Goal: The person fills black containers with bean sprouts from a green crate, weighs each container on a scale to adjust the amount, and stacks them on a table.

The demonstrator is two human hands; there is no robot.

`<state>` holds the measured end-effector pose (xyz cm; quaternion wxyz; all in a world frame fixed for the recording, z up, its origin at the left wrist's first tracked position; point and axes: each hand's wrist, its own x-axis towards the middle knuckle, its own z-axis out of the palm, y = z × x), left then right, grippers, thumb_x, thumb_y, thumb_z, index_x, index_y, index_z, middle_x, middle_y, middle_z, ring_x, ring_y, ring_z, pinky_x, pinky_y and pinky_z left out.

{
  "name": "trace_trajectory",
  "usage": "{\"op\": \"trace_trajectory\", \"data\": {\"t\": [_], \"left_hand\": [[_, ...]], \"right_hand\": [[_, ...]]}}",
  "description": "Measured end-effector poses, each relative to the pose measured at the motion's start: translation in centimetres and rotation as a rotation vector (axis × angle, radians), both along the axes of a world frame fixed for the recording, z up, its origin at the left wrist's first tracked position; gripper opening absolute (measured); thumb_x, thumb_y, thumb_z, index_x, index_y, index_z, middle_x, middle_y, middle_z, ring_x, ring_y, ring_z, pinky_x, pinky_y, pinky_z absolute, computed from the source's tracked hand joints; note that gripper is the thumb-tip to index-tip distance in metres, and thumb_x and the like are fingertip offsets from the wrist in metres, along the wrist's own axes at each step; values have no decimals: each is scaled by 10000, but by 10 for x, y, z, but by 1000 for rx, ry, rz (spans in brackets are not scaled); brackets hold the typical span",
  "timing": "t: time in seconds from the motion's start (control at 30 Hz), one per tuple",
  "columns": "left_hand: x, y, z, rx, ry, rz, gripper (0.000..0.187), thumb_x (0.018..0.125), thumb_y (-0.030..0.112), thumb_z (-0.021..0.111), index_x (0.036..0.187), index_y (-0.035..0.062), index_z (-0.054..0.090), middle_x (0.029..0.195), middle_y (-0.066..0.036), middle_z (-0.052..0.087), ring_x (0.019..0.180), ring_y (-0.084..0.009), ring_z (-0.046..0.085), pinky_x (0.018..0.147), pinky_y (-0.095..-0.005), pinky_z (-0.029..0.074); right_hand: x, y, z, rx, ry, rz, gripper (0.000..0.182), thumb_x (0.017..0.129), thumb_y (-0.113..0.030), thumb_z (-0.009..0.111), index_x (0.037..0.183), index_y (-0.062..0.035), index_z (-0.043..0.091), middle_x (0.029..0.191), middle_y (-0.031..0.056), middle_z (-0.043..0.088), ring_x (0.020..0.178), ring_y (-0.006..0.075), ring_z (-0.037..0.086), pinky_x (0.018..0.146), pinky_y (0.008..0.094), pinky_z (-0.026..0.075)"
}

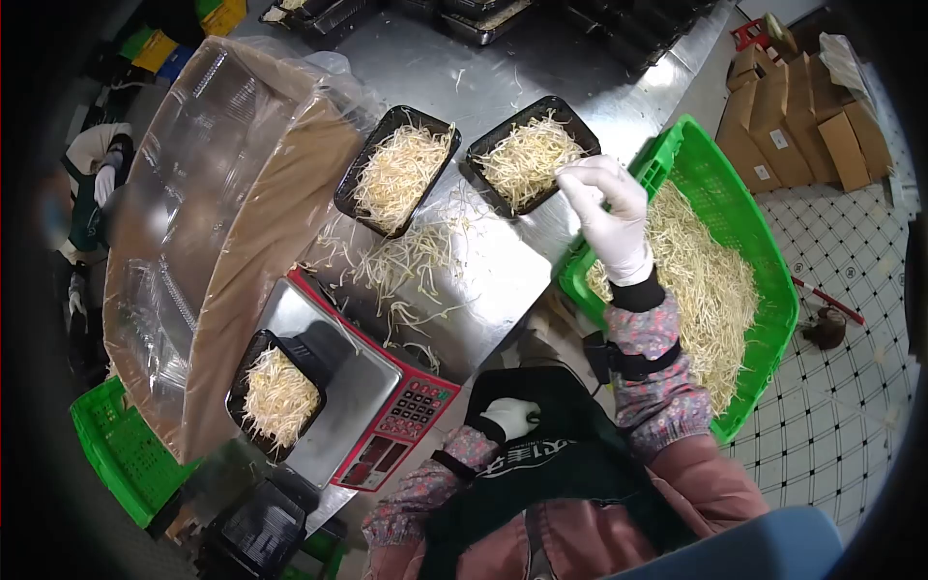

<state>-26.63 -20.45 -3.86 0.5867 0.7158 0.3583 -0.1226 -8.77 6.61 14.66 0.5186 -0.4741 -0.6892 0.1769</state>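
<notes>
My right hand (611, 211), in a white glove, is over the right edge of a black plastic tray (476, 157) heaped with bean sprouts (530, 159). Its fingers are bent together with the tips at the tray's corner; whether they pinch anything is hidden. Close to my dark apron, my left hand (512, 418), also gloved, is curled with nothing visible in it. Another filled black tray (396, 172) stands to the left. A third tray (278, 396) of sprouts rests on the red-framed scale (348, 387). Loose sprouts (401, 261) lie scattered on the metal table (503, 290).
A green crate (720, 184) full of sprouts stands at my right. On the left is a large plastic-lined carton (261, 213) of clear packaging, with a green crate (126, 454) below. Cardboard boxes (793, 121) stand at far right. Another person (92, 188) is at far left.
</notes>
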Motion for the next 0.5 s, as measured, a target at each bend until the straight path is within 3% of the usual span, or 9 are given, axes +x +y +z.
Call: {"op": "trace_trajectory", "data": {"t": [0.07,0.1,0.17,0.23,0.27,0.33,0.4,0.43,0.5], "left_hand": [[15,23,32,51,-99,-39,432,789,313,684,1171,114,653,1027,-189,682,922,-351,661,819,-450,522],[25,25,24,199,-229,-133,617,780,260,682,1353,107,511,1228,-205,611,940,-360,659,798,-455,530],[52,49,63,238,-276,-273,753,783,152,634,1474,112,335,1432,-201,452,926,-365,657,765,-461,537],[76,46,55,449,-524,-286,795,769,64,574,1503,127,275,1500,-187,366,841,-358,660,742,-465,534],[86,67,106,365,-345,-403,761,769,32,564,1481,158,329,1500,-160,374,873,-355,672,744,-438,563],[100,76,120,426,-484,-318,653,792,12,525,1425,140,428,1410,-136,493,903,-337,675,741,-411,567],[106,87,135,389,-579,-247,520,832,31,520,1344,120,529,1303,-127,588,893,-328,673,782,-391,554],[113,94,140,323,-618,-211,456,851,47,524,1300,111,572,1245,-120,631,844,-321,676,787,-385,544],[119,101,155,347,-659,-174,348,877,59,539,1209,90,638,1144,-135,672,938,-308,672,850,-358,532]], "right_hand": [[35,-19,32,-38,-90,-23,75,792,2,712,866,-10,708,859,92,691,804,200,650,737,295,500],[61,-37,45,-37,-157,-66,80,796,6,707,875,-6,707,874,95,693,814,206,651,744,299,498],[116,-98,77,-120,-270,-193,48,812,2,703,858,0,687,866,92,685,813,218,642,759,312,493],[187,-189,108,-304,-446,-294,56,816,-6,705,861,-7,672,864,92,683,835,224,637,770,319,490],[219,-244,130,-436,-499,-402,88,812,-24,713,894,-16,685,863,93,681,845,231,633,779,318,486],[265,-361,192,-675,-757,-693,150,817,-52,700,966,-46,708,828,101,664,822,268,623,786,302,487],[347,-522,240,-873,-632,-1258,162,881,-98,680,1005,6,687,827,38,666,754,103,571,693,258,457],[371,-593,263,-469,-632,-1378,223,922,-164,658,1026,34,672,886,20,670,791,46,545,689,235,443],[384,-705,335,-142,-268,-1805,301,929,-257,655,1058,12,692,975,35,695,869,84,600,788,235,468]]}}
